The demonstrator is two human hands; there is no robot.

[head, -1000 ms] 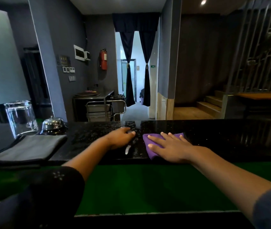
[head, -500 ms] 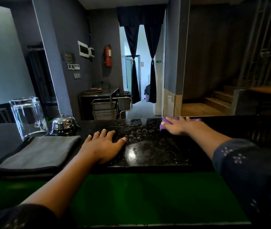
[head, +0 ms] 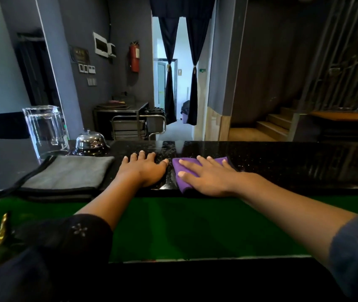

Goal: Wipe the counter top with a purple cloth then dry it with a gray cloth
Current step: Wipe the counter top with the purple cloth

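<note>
Dark grey walls (head: 128,22), curtained doorway (head: 179,68), wooden stairs (head: 276,125) at right.

**Bare forearms, dark patterned sleeves**

Both arms are bare from hand to above the elbow. The left sleeve (head: 75,232) is black or very dark, with a small pale flower motif stitched near its hem. The right sleeve (head: 356,247) looks dark grey-blue with similar pale flower marks. Left hand (head: 145,168) and right hand (head: 208,177) carry no rings; short pale nails.
</note>
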